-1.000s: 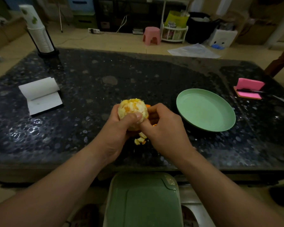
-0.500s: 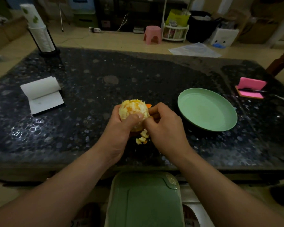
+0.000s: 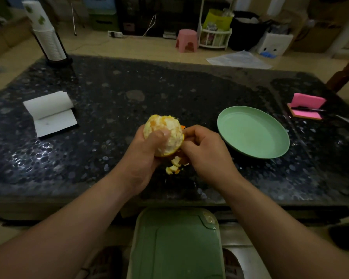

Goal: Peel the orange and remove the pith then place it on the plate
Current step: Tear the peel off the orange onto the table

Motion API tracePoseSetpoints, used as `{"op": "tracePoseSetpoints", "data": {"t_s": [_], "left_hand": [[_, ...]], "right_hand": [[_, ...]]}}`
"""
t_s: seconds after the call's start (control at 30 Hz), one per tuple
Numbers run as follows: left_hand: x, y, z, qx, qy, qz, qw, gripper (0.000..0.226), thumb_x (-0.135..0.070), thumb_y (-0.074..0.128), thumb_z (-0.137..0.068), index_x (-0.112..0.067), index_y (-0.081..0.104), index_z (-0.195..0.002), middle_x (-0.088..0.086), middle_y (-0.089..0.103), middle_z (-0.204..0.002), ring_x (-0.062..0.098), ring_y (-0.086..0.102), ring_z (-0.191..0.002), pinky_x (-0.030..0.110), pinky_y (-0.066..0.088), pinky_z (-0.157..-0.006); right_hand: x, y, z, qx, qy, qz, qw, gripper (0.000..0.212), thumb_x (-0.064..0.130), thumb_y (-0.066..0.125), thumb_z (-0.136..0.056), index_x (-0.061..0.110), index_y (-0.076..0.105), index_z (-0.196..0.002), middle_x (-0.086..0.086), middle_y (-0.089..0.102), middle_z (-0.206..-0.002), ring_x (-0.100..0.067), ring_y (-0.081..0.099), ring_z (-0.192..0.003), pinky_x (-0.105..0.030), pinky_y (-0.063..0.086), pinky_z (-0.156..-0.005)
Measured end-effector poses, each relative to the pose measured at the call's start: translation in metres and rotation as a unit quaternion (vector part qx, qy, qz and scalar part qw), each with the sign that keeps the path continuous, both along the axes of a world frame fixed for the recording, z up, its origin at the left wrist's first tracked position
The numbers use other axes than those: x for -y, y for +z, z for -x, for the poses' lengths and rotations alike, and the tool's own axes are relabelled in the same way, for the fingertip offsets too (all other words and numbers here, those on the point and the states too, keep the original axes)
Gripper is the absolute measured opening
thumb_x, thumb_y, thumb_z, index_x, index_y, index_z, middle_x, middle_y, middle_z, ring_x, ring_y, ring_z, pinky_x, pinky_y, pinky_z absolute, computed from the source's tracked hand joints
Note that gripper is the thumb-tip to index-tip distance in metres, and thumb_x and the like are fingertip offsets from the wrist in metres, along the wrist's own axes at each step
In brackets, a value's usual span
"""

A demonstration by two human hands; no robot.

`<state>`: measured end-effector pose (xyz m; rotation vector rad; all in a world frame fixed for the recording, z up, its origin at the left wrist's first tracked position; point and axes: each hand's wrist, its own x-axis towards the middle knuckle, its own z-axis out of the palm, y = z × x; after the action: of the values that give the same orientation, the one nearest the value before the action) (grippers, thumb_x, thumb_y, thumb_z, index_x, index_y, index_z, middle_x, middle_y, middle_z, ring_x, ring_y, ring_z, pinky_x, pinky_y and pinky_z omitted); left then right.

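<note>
Pale-pithed orange (image 3: 165,133) | gripped in left hand (image 3: 143,156) | right hand (image 3: 206,152) touching

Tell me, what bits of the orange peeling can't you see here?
Head view only:
- Underside of the orange: covered by the left hand gripping it.
- What the right hand holds: its fingers curl behind the orange.
- The peel scraps on the table: partly hidden under both hands, too dim to count.
</note>
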<state>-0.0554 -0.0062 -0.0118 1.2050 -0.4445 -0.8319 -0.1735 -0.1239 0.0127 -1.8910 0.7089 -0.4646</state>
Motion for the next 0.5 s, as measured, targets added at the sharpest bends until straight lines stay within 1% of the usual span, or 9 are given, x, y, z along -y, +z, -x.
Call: {"op": "tracePoseSetpoints", "data": {"t_s": [0.03,0.1,0.13,0.23,0.3,0.33,0.4,0.43,0.5], "left_hand": [[-0.0001,0.0019,-0.0024,-0.004,-0.004,0.000,1.000,0.077,-0.038,0.077,-0.080,-0.015,0.050,-0.148,0.016,0.067,-0.139,0.035,0.068,-0.125,0.052,0.058,-0.103],[-0.0001,0.0046,-0.0057,-0.018,0.000,-0.004,1.000,0.074,-0.035,0.076,-0.083,-0.015,0.049,-0.149,0.017,0.066,-0.141,0.037,0.066,-0.127,0.055,0.056,-0.106],[0.0000,0.0047,-0.0070,-0.032,0.002,-0.004,0.999,0.073,-0.033,0.076,-0.084,-0.015,0.049,-0.149,0.017,0.066,-0.141,0.037,0.066,-0.128,0.056,0.056,-0.107],[-0.0011,0.0051,-0.0091,-0.069,-0.008,-0.009,0.998,0.075,-0.033,0.081,-0.085,-0.014,0.049,-0.150,0.017,0.068,-0.139,0.036,0.069,-0.125,0.058,0.058,-0.103],[-0.0026,0.0078,-0.0082,-0.068,-0.019,-0.037,0.997,0.073,-0.036,0.084,-0.086,-0.018,0.049,-0.147,0.014,0.070,-0.135,0.035,0.073,-0.119,0.053,0.062,-0.097],[-0.0029,0.0092,-0.0075,-0.067,-0.022,-0.051,0.996,0.070,-0.037,0.082,-0.085,-0.020,0.049,-0.145,0.013,0.071,-0.134,0.034,0.074,-0.116,0.050,0.063,-0.094],[-0.0026,0.0096,-0.0084,-0.072,-0.012,-0.065,0.995,0.069,-0.037,0.079,-0.086,-0.019,0.045,-0.143,0.013,0.069,-0.134,0.032,0.076,-0.113,0.048,0.065,-0.089],[-0.0026,0.0105,-0.0084,-0.078,-0.001,-0.063,0.995,0.074,-0.039,0.082,-0.086,-0.016,0.044,-0.145,0.014,0.069,-0.136,0.032,0.076,-0.113,0.048,0.065,-0.087],[-0.0014,0.0108,-0.0102,-0.088,0.012,-0.041,0.995,0.081,-0.042,0.085,-0.087,-0.008,0.044,-0.148,0.017,0.067,-0.139,0.032,0.074,-0.118,0.048,0.064,-0.089]], "right_hand": [[0.0003,0.0014,0.0007,0.001,0.008,-0.009,1.000,0.016,0.016,0.068,-0.097,0.027,0.072,-0.108,-0.003,0.078,-0.089,-0.021,0.076,-0.081,-0.053,0.065,-0.075],[-0.0013,0.0043,0.0019,-0.001,0.030,-0.030,0.999,0.022,0.019,0.068,-0.099,0.029,0.070,-0.118,0.001,0.078,-0.094,-0.016,0.077,-0.083,-0.048,0.066,-0.076],[-0.0023,0.0051,0.0017,-0.004,0.036,-0.045,0.998,0.024,0.020,0.067,-0.100,0.030,0.069,-0.121,0.001,0.079,-0.096,-0.016,0.077,-0.084,-0.047,0.066,-0.077],[-0.0027,0.0039,-0.0011,0.003,0.033,-0.107,0.994,0.019,0.022,0.069,-0.099,0.029,0.074,-0.115,-0.002,0.079,-0.095,-0.026,0.076,-0.084,-0.055,0.065,-0.080],[-0.0015,0.0016,-0.0018,0.007,0.027,-0.124,0.992,0.017,0.024,0.070,-0.099,0.026,0.076,-0.114,-0.003,0.080,-0.092,-0.025,0.076,-0.081,-0.058,0.064,-0.083],[-0.0009,0.0006,-0.0016,0.006,0.026,-0.122,0.992,0.016,0.024,0.069,-0.100,0.024,0.076,-0.114,-0.002,0.080,-0.091,-0.024,0.077,-0.081,-0.056,0.064,-0.083],[0.0002,-0.0005,-0.0006,0.004,0.029,-0.112,0.993,0.016,0.022,0.068,-0.102,0.023,0.076,-0.114,0.000,0.080,-0.089,-0.019,0.077,-0.079,-0.048,0.066,-0.082],[0.0005,-0.0005,-0.0005,0.005,0.030,-0.109,0.994,0.016,0.020,0.068,-0.101,0.023,0.076,-0.115,0.000,0.080,-0.090,-0.017,0.077,-0.077,-0.044,0.067,-0.080],[0.0005,-0.0002,-0.0018,0.008,0.020,-0.101,0.995,0.018,0.018,0.068,-0.100,0.022,0.075,-0.116,-0.001,0.080,-0.095,-0.016,0.076,-0.075,-0.039,0.066,-0.077]]}}
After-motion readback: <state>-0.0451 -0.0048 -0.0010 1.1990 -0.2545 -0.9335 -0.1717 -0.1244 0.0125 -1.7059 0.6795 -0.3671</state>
